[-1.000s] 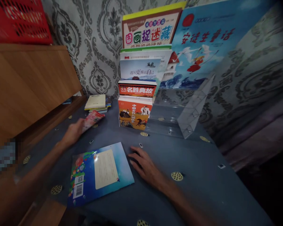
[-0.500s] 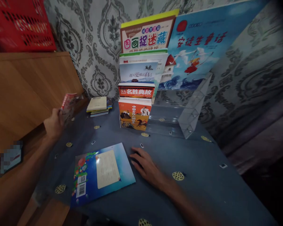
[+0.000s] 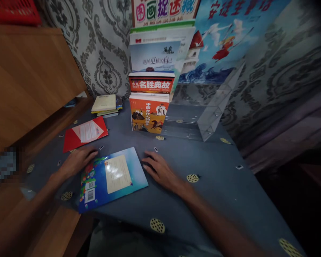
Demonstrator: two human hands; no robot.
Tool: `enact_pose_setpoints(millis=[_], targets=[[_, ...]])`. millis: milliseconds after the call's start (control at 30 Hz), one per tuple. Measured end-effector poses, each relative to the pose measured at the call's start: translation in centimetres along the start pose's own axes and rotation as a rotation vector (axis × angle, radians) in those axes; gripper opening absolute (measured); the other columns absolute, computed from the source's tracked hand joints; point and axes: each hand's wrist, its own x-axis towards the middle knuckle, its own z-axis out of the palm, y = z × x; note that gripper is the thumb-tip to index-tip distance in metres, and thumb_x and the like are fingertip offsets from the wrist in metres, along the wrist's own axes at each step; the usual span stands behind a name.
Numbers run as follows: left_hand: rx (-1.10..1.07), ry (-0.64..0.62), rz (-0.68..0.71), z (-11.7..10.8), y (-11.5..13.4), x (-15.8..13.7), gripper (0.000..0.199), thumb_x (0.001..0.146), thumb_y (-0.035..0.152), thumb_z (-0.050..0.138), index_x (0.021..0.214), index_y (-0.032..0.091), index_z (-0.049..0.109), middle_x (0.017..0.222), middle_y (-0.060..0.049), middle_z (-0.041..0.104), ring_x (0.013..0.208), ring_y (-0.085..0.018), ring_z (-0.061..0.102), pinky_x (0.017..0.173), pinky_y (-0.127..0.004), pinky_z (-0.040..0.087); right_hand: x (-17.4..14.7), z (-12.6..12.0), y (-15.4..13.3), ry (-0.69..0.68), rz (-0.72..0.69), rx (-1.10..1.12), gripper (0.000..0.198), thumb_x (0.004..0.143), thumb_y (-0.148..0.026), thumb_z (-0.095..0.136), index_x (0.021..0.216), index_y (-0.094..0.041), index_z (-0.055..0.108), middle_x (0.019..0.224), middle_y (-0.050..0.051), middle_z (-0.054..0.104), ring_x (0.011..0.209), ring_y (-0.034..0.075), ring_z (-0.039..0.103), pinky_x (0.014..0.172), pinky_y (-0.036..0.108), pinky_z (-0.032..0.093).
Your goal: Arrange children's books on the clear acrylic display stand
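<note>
A blue picture book [image 3: 139, 167] lies back cover up on the table in front of me. My left hand [image 3: 77, 161] is over its upper left corner, empty, fingers stretched out; whether it touches the cover I cannot tell. Just beyond that hand a red book [image 3: 72, 137] with a pale panel lies flat. My right hand [image 3: 160, 169] rests by the blue book's right edge with its fingers apart, holding nothing. Behind them stands a clear tiered book rack [image 3: 214, 110]. An orange book [image 3: 147, 116] fills its front left tier, and several more books rise behind it.
A small stack of books [image 3: 104, 104] sits at the back left, near the patterned wall [image 3: 104, 64]. Left of the table is a wooden cabinet [image 3: 29, 71] with a red basket [image 3: 13, 12] on top. A large blue book [image 3: 230, 43] stands high on the rack's right side.
My left hand has put the red book down flat on the table's left side, let go, and moved right to the blue book. My right hand stays beside the blue book. The view has tilted down.
</note>
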Motion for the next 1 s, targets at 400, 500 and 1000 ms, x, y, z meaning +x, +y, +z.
enact_pose_setpoints(millis=[400,500,1000], targets=[[0.113,0.044,-0.12,2.2,4.8,-1.9,0.052,0.098,0.058,0.033,0.08,0.022,0.065,0.085,-0.007,0.073,0.084,-0.027,0.069,0.068,-0.032,0.044,0.2,-1.2,-2.0,-0.031,-0.11,-0.072,0.032,0.1,-0.029,0.052,0.126,-0.013,0.062,0.139,0.021,0.057,0.13,0.031,0.055,0.108,0.053,0.047],[0.086,0.076,-0.069,2.4,5.6,-1.3,0.05,0.098,0.056,0.036,0.074,0.022,0.064,0.084,-0.006,0.072,0.084,-0.024,0.068,0.067,-0.031,0.043,0.2,-1.6,-2.7,-0.032,-0.18,-0.063,0.025,0.098,-0.024,0.055,0.12,-0.015,0.064,0.138,0.019,0.059,0.13,0.029,0.056,0.112,0.051,0.045],[0.167,0.166,0.349,3.8,10.9,9.1,0.031,0.102,0.035,0.043,0.093,0.017,0.067,0.095,-0.01,0.071,0.095,-0.024,0.064,0.082,-0.032,0.047,2.9,1.5,-5.7,-0.234,-0.105,-0.2,0.056,0.099,-0.041,0.058,0.144,-0.01,0.048,0.154,0.018,0.048,0.148,0.029,0.036,0.123,0.052,0.03]])
